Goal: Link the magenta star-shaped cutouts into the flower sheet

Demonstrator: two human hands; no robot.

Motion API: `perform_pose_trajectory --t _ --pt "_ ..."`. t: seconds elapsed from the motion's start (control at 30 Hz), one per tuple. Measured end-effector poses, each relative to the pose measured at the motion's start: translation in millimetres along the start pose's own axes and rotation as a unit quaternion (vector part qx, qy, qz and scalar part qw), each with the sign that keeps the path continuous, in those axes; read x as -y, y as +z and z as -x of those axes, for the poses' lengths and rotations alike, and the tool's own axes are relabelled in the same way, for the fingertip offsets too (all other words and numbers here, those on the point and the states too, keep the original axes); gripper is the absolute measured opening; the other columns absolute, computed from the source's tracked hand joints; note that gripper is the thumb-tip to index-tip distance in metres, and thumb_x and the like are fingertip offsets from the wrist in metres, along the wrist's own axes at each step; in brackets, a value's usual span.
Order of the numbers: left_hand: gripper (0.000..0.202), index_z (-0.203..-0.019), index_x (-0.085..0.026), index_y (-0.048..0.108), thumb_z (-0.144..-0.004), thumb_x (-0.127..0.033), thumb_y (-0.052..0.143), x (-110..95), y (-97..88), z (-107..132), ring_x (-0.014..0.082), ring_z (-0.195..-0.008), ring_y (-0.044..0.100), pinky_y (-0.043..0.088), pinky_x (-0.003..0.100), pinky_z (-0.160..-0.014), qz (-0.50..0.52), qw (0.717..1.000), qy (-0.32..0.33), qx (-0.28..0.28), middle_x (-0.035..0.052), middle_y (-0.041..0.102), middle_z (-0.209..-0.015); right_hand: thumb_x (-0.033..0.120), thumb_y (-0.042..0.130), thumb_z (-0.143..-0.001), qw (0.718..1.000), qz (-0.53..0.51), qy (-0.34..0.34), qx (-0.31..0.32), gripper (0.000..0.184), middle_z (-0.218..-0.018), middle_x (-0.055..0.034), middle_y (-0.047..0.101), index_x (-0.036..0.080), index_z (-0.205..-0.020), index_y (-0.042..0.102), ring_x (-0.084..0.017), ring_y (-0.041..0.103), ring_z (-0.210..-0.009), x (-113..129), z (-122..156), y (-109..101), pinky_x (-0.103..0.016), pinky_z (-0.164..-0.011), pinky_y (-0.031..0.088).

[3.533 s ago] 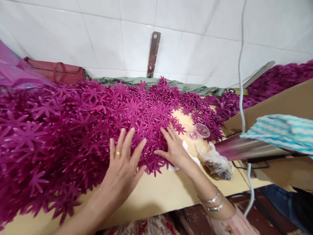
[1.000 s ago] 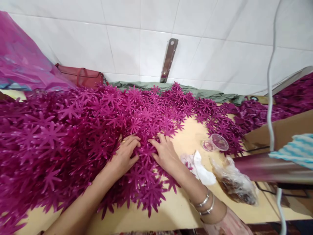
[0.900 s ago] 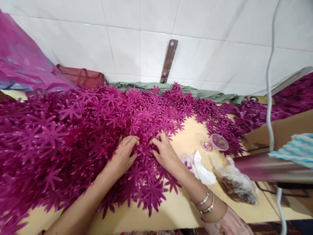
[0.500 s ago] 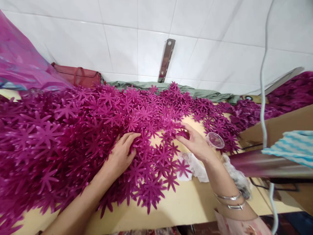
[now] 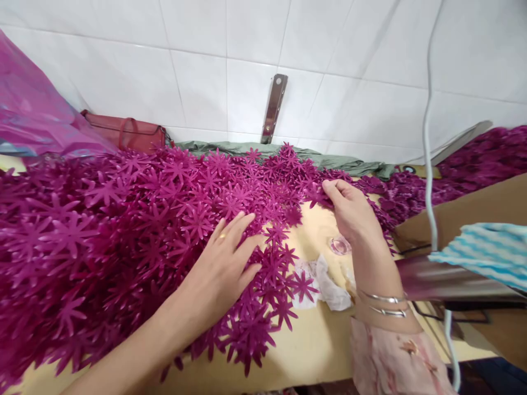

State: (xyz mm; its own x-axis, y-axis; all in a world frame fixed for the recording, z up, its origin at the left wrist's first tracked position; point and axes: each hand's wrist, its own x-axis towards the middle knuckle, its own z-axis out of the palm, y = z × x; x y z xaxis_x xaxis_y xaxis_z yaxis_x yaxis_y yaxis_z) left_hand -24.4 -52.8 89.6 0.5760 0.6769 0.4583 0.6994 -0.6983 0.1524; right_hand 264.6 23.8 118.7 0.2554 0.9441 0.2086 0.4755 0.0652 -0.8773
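Observation:
A big heap of magenta star-shaped artificial flower pieces [image 5: 123, 252] covers the left and middle of the table. My left hand [image 5: 228, 255], a gold ring on one finger, hovers over or rests lightly on the heap's right side with its fingers apart; nothing shows in it. My right hand [image 5: 356, 214] is farther back, thumb and fingers pinched on a magenta flower piece [image 5: 316, 193] near the right-hand pieces. Its other fingers are partly hidden. Between the hands lie loose pieces, one flower [image 5: 303, 286] resting on crumpled white paper or plastic [image 5: 331, 288].
A clear round plastic cup or lid [image 5: 340, 246] lies beside my right wrist. Cardboard [image 5: 465, 206], a white cable [image 5: 429, 164] and a blue striped cloth [image 5: 486, 252] are at right. Behind are green fabric [image 5: 222, 147], a red bag [image 5: 127, 131] and a tiled wall.
My right hand has moved back and right, from the middle of the pieces to the pieces at right. My left hand has shifted right, its fingers spreading. The view has turned slightly.

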Motion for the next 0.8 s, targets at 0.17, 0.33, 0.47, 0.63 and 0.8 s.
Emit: perform_pose_trajectory --t 0.17,0.33,0.47,0.63,0.8 --pt "0.049 -0.149 -0.014 0.045 -0.101 -0.024 0.046 14 62.8 -77 0.0307 -0.15 0.029 0.023 0.056 -0.126 -0.043 0.997 0.013 0.061 0.0137 0.035 -0.159 0.049 0.05 -0.092 0.949 0.267 0.073 -0.151 0.052 -0.102 -0.0117 0.053 0.007 -0.116 0.07 0.004 0.039 -0.087 -7 -47 0 -0.016 -0.102 0.041" --pt "0.045 -0.142 -0.023 0.055 -0.097 -0.026 0.057 43 105.7 -107 0.0334 -0.132 0.049 0.036 0.055 -0.117 -0.053 0.99 -0.045 0.121 0.0135 0.056 -0.135 0.034 0.034 -0.096 0.929 0.309 0.077 -0.189 0.057 -0.133 -0.0241 0.033 -0.005 -0.123 0.065 -0.016 0.028 -0.127 -25 -60 6 -0.048 -0.122 0.021" --pt "0.029 -0.122 -0.013 0.06 -0.099 -0.014 0.042 56 96.6 -105 0.0271 -0.103 0.062 0.052 0.04 -0.093 -0.045 0.99 -0.102 0.091 0.0115 0.061 -0.111 0.032 0.025 -0.097 0.916 0.324 0.046 -0.232 0.062 -0.137 -0.0242 0.023 -0.009 -0.132 0.056 -0.02 0.019 -0.131 -25 -55 3 -0.048 -0.125 0.016" --pt "0.028 -0.124 -0.014 0.055 -0.1 -0.013 0.041 72 57.1 -99 0.0197 -0.104 0.059 0.048 0.03 -0.094 0.016 0.986 -0.166 -0.024 0.0088 0.057 -0.121 0.026 0.02 -0.098 0.909 0.366 0.07 -0.186 0.06 -0.136 -0.0223 0.028 -0.004 -0.135 0.055 -0.018 0.025 -0.129 -13 -61 -4 -0.044 -0.124 0.021" --pt "0.034 -0.108 -0.02 0.066 -0.092 -0.005 0.041 85 18.7 -59 0.0166 -0.091 0.059 0.046 0.028 -0.081 0.028 0.991 -0.13 -0.029 0.0039 0.059 -0.111 0.009 0.03 -0.087 0.938 0.342 0.031 0.043 0.061 -0.124 -0.0124 0.046 0.016 -0.141 0.059 0.001 0.037 -0.104 -23 -42 30 -0.018 -0.119 0.033"
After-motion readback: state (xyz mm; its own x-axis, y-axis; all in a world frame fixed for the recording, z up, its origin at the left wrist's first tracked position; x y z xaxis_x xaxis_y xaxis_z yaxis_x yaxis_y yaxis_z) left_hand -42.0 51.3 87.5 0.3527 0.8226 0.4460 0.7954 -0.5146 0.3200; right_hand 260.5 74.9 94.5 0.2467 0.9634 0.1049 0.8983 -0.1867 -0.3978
